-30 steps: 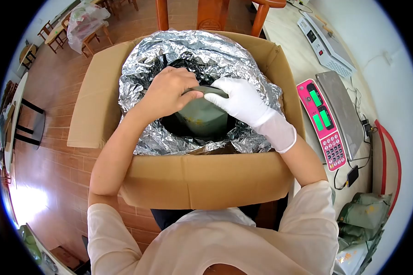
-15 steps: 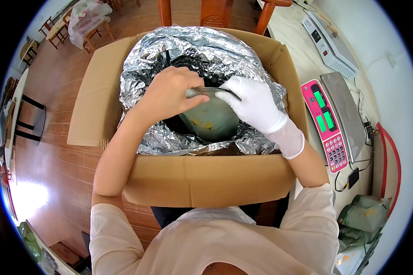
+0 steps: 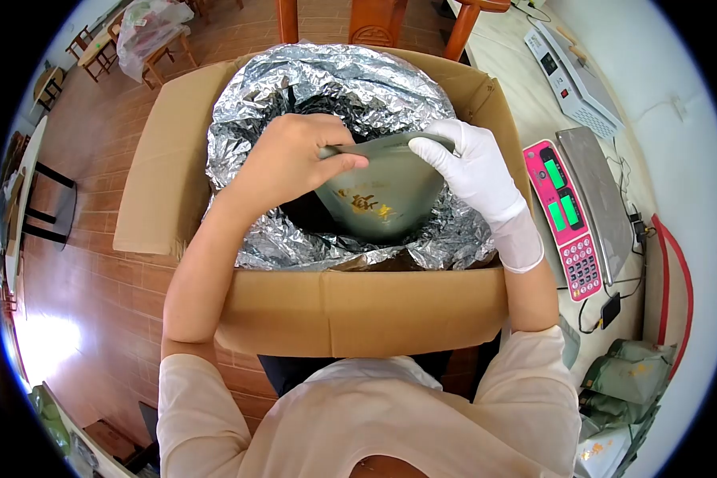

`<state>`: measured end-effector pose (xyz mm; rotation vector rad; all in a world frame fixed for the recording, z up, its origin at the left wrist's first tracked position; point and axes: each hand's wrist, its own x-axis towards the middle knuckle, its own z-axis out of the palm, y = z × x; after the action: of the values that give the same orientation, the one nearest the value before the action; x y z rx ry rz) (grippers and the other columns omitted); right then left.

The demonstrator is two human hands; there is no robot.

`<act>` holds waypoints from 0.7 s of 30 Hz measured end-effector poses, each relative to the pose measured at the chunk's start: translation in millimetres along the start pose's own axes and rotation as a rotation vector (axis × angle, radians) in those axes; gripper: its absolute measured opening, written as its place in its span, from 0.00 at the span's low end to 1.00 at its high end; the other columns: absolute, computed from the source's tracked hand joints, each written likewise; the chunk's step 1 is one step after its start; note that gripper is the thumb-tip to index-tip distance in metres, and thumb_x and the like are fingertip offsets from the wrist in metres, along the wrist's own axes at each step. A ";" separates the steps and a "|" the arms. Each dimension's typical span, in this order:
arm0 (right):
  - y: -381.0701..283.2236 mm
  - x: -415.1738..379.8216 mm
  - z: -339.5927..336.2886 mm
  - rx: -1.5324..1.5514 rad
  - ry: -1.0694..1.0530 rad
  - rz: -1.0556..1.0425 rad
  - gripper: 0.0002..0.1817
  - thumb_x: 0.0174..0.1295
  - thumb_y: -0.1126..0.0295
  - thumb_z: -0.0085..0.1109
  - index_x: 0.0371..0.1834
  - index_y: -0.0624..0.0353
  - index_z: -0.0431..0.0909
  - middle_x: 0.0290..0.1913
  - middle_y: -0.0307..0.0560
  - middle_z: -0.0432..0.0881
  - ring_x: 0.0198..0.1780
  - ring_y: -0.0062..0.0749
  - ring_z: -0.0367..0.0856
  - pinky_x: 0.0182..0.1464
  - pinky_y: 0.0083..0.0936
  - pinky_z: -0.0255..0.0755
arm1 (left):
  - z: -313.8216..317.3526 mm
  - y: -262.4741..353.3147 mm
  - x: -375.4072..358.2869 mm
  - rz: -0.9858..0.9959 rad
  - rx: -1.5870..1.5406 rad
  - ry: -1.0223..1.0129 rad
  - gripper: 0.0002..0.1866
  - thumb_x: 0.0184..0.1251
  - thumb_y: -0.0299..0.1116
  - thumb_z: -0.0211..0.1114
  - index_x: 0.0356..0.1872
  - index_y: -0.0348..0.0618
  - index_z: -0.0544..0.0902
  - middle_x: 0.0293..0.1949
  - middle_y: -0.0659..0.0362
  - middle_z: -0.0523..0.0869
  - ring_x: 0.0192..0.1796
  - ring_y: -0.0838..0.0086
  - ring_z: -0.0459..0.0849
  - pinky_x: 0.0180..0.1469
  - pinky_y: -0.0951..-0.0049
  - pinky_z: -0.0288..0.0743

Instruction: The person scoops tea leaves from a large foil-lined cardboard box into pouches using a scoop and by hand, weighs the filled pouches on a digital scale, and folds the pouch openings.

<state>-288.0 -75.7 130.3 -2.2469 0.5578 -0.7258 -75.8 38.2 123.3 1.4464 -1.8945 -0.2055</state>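
A dark green pouch with gold lettering hangs between my hands, over the opening of a crinkled silver foil liner. My bare left hand pinches the upper left corner of the pouch between thumb and fingers. On the other side, my white-gloved right hand grips its upper right corner, thumb on the near face. The top edge is stretched between both hands. Around the liner stands an open cardboard box. Dark contents partly show inside the liner; the pouch covers the rest.
On the bench to the right are a pink-panelled digital scale and a white appliance. More green pouches lie at the lower right. A wooden chair stands behind the box, and a plastic-covered chair at the far left.
My right hand has moved to the right, away from the left. The pouch is now spread wider and flatter, with more of its gold lettering showing.
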 end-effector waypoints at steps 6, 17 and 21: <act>12.9 -1.4 7.5 -0.291 -0.146 -0.254 0.11 0.53 0.61 0.65 0.33 0.56 0.81 0.30 0.45 0.81 0.33 0.39 0.80 0.38 0.31 0.74 | 17.7 -5.0 -4.1 0.099 0.123 -0.116 0.09 0.53 0.33 0.70 0.25 0.38 0.82 0.24 0.58 0.78 0.28 0.64 0.79 0.30 0.67 0.72; 5.8 -7.5 16.1 -0.397 -0.156 -0.175 0.12 0.59 0.58 0.58 0.33 0.55 0.80 0.30 0.46 0.81 0.34 0.46 0.80 0.37 0.37 0.74 | 15.3 9.5 7.1 -0.153 -0.505 0.098 0.13 0.50 0.26 0.72 0.37 0.39 0.80 0.31 0.63 0.82 0.35 0.80 0.80 0.40 0.78 0.75; 6.9 -6.6 8.7 -0.330 -0.087 -0.145 0.13 0.59 0.57 0.58 0.32 0.56 0.80 0.30 0.48 0.80 0.34 0.46 0.80 0.36 0.37 0.73 | 16.8 3.0 4.0 -0.370 -0.423 -0.056 0.14 0.51 0.34 0.74 0.35 0.40 0.81 0.29 0.64 0.82 0.32 0.83 0.78 0.37 0.80 0.73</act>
<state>-288.7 -72.4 117.8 -2.6339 0.5053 -0.6396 -89.0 30.7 114.6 1.4852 -1.4913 -0.7788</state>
